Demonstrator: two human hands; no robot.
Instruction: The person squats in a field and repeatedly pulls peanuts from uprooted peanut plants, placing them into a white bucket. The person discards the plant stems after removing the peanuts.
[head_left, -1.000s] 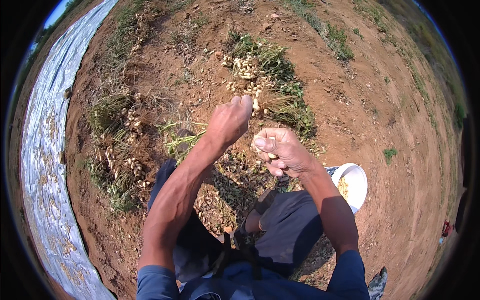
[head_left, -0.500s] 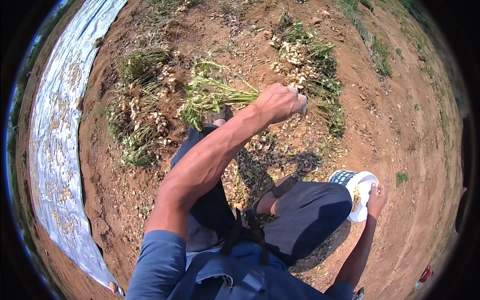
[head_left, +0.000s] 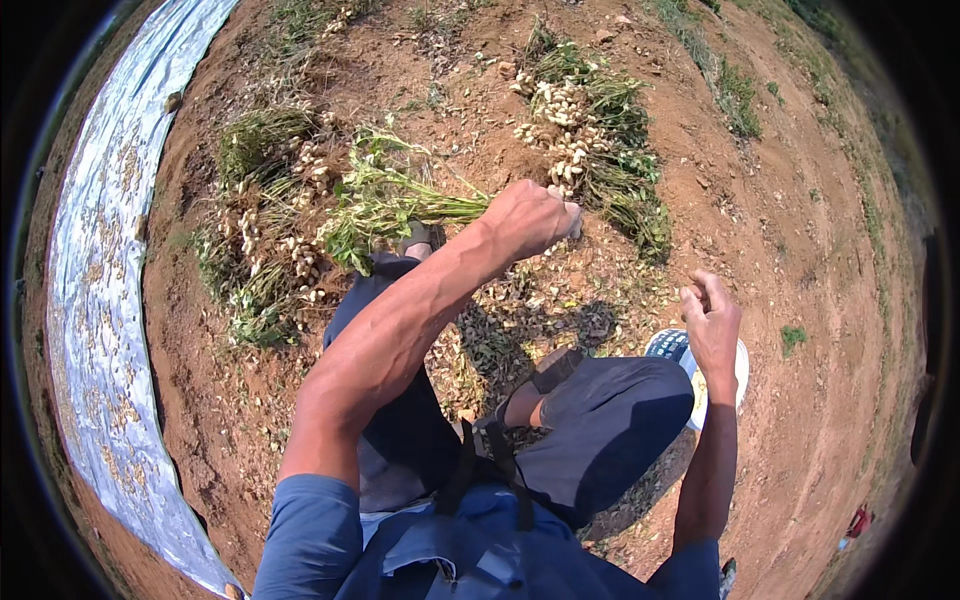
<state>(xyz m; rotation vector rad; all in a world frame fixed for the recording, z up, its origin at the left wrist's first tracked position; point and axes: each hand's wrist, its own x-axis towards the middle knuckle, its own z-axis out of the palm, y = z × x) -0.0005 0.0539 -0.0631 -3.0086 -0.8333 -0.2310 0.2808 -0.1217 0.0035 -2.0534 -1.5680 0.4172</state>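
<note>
My left hand point(head_left: 530, 216) is closed around the stems of a green peanut plant point(head_left: 385, 205), whose leafy end points left across my shin. The root end at my fist is mostly hidden by my fingers. My right hand point(head_left: 713, 330) is raised over a white bucket point(head_left: 741, 372) with a dark printed side. Its fingers are bent loosely, thumb apart from them, and nothing shows between them. The bucket lies tilted by my right knee, with some pale peanuts inside; my wrist covers part of its mouth.
Piled peanut plants with pods lie on the left point(head_left: 265, 225) and ahead to the right point(head_left: 590, 130). A long pale sheet point(head_left: 100, 330) strewn with peanuts runs down the far left. Fallen leaves point(head_left: 490, 340) litter the reddish soil between my feet.
My right hand has left the bucket's rim and moved up and left, towards my left hand. The left hand keeps its hold on the peanut plant.
</note>
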